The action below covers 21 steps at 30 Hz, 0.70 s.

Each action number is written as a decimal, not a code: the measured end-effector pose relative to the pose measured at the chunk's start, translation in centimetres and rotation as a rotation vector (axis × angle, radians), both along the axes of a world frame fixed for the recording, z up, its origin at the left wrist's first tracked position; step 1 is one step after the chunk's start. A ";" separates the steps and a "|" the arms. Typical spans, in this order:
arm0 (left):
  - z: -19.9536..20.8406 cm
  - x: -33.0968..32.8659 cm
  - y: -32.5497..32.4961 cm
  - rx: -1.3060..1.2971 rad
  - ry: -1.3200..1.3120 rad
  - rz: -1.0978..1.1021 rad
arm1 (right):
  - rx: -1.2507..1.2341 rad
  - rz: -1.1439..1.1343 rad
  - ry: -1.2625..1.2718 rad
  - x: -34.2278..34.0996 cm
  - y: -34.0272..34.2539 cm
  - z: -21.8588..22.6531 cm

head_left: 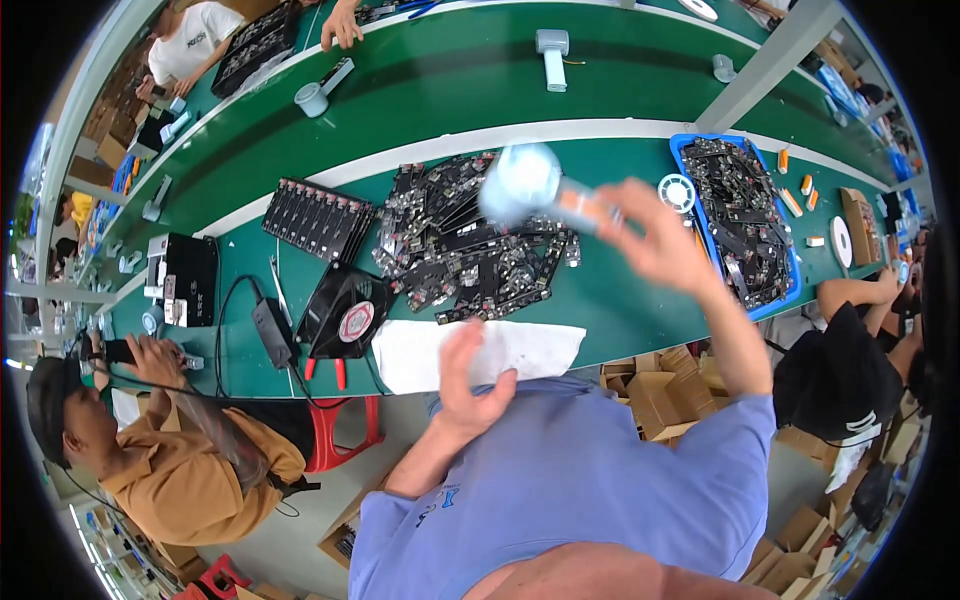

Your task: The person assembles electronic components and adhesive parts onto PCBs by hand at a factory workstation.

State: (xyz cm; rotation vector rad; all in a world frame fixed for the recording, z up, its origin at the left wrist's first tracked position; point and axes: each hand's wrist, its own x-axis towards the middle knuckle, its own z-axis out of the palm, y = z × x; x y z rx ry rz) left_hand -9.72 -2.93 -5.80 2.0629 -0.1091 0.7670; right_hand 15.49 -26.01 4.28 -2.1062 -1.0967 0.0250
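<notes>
My right hand [660,240] is closed round the handle of a pale blue handheld fan [524,180], raised over the bench and smeared by motion. Something orange shows along its handle near my fingers. My left hand [472,385] is empty, its fingers apart, just above a white cloth [405,355] at the bench's near edge. Beyond the cloth lies a loose heap of black circuit boards [470,265], partly behind the fan. A round white fan grille [676,193] rests to the right, against a blue tray [797,285] filled with more boards.
A row of boards [318,220], a black cooling fan [345,310], a power adapter [272,328] and red-handled pliers [325,374] occupy the left. Orange battery cells [790,202] lie right of the tray. A co-worker [190,450] sits at left. Further handheld fans [553,60] stand beyond.
</notes>
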 end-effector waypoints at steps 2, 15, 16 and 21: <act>0.8 -0.4 0.6 -0.224 0.060 0.025 | -0.033 0.148 -0.062 -5.6 0.7 -0.6; -0.4 -3.3 3.7 -0.111 0.341 0.158 | 0.206 -0.130 0.584 -5.4 8.0 -3.6; 0.4 -3.1 3.9 0.041 0.269 0.131 | 0.206 -0.192 0.652 -4.5 9.0 -3.9; 2.1 -2.6 4.2 0.368 0.129 0.063 | 0.075 -0.316 0.720 -3.3 11.5 -4.2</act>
